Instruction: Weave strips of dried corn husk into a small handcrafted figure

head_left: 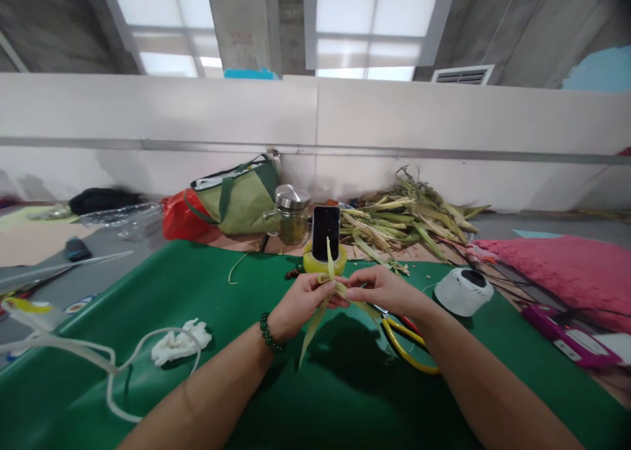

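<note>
Both hands meet above the green table cover [162, 305] and pinch pale yellow-green leaf strips [315, 318]. My left hand [303, 302], with a dark bead bracelet on its wrist, is closed on the strips; one strip hangs down and left, another sticks up. My right hand [377, 287] pinches the same strips from the right. Just behind the hands a black phone [326, 232] stands upright in a yellow holder [324, 263].
Yellow-handled pliers [407, 345] lie under my right forearm. A white round device [463, 291] sits right, a glass jar [290, 217] and green bag [239, 197] behind, a pile of leaves [409, 217] at the wall. White cord and cloth [177, 345] lie left; pink fabric [566, 269] right.
</note>
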Demonstrator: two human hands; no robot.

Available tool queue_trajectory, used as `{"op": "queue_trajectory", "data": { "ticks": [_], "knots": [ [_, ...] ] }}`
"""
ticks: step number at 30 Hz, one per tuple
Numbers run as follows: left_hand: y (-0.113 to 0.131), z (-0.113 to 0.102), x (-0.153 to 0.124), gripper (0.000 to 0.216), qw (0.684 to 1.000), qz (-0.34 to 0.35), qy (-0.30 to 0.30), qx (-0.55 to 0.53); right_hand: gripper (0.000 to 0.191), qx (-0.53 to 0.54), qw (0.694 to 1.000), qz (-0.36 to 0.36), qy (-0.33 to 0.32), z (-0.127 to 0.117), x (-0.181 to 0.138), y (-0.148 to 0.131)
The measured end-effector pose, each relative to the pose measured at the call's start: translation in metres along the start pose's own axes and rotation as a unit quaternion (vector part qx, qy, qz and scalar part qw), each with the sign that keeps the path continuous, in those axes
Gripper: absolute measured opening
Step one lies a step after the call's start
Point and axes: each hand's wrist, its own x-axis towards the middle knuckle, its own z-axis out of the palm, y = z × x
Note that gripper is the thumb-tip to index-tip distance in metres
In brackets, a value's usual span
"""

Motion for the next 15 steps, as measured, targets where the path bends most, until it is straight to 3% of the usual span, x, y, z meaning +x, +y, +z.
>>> {"op": "queue_trajectory", "data": {
  "ticks": [7,11,15],
  "knots": [
    [0.008,0.000,-0.004,0.039,0.998,0.010,-0.045,0.035,0.037,0.209,0.973,0.069,-0.071,0.002,0.001,0.000],
    [0.011,-0.003,-0.006,0.038,0.995,0.024,-0.069,0.065,0.038,0.242,0.960,0.078,-0.118,-0.001,0.001,0.003],
    [0.014,-0.005,-0.007,0.038,0.993,0.020,-0.075,0.083,0.034,0.260,0.958,0.055,-0.111,-0.007,0.000,0.005]
  ]
}}
